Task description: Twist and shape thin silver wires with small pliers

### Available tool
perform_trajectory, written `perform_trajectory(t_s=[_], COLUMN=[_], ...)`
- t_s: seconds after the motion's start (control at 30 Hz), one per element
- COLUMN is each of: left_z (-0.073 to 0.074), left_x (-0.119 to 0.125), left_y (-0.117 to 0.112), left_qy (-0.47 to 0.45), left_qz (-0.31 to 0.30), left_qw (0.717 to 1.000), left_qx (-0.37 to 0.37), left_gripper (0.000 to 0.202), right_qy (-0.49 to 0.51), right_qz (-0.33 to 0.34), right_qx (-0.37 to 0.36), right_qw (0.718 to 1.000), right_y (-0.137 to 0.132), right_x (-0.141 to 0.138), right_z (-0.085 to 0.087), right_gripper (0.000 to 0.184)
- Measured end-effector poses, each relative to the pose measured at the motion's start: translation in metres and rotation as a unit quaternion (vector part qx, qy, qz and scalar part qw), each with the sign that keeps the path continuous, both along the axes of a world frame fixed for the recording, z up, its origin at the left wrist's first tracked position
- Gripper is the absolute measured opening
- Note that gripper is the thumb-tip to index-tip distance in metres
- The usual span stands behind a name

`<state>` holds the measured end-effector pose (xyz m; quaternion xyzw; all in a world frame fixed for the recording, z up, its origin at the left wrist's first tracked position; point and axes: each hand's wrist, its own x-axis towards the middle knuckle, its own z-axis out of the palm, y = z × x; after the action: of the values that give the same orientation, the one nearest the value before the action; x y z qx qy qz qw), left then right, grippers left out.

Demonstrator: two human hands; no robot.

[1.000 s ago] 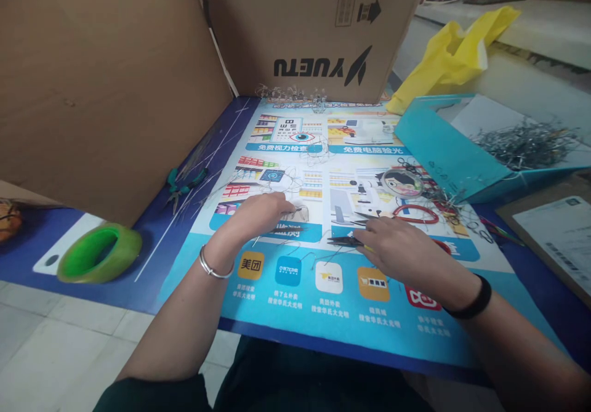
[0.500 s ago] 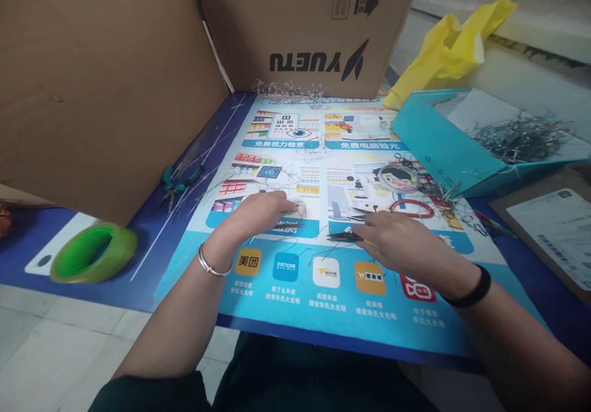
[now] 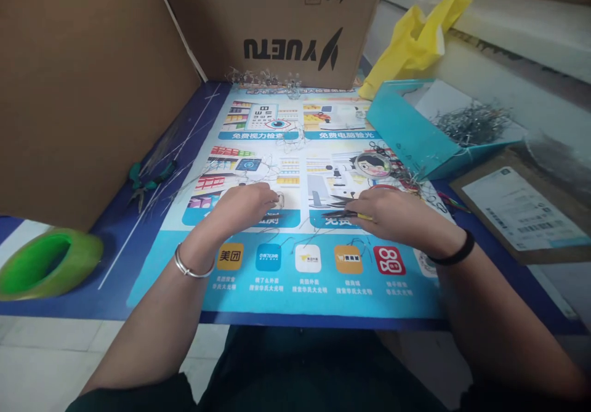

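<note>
L to R, fine-wire handling at a table (image 3: 108, 304) w/ poster (image 3: 286, 309): the L hand (image 3: 244, 207), fingertips together, seemed to pinch a thin wire loop (image 3: 282, 199) over the lower-L panel; exact grip pt. couldn't be told. The wire was prob. v. light, springy & easily kinked, best taken betw. thumb & index near its bend. The R hand (image 3: 392, 215), fingers curled, gripped a dark-tipped tool (image 3: 344, 214), tips parted & aimed L; it was prob. stiff, a bit heavier, best held well back from the pts. Legible text: 美团 on an orange icon (image 3: 229, 256); 免费视力检查 on a blue banner (image 3: 257, 135); YUETU, inverted, on the carton (image 3: 277, 12); 免费电脑验光 on the adjacent banner (image 3: 346, 135); far-R shipping label (image 3: 521, 206), print too small to read.
</note>
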<state>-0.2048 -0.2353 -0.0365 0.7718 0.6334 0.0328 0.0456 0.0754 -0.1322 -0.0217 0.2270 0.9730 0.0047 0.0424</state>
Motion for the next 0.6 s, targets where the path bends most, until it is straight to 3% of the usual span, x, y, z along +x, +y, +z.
perform_trajectory(t_s=[0.23,0.4,0.6], left_z=[-0.012,-0.022,-0.024], left_x=[0.035,0.061,0.067], left_y=[0.006,0.015,0.018], left_qy=[-0.081,-0.045,-0.047], left_qz=[-0.018,-0.054,-0.057], left_qw=[0.996,0.998,0.997], left_qx=[0.033,0.006,-0.008], left_gripper=[0.022,0.018,0.016], right_qy=[-0.027,-0.022,-0.017], right_qz=[-0.009,-0.041,-0.045], right_qx=[-0.01,0.002,-0.001], right_qw=[1.0,0.999,0.999], right_y=[0.002,0.003,-0.001], right_x=[0.005,0.009,0.006], right_z=[0.004,0.007,0.009], right_gripper=[0.028,0.03,0.031])
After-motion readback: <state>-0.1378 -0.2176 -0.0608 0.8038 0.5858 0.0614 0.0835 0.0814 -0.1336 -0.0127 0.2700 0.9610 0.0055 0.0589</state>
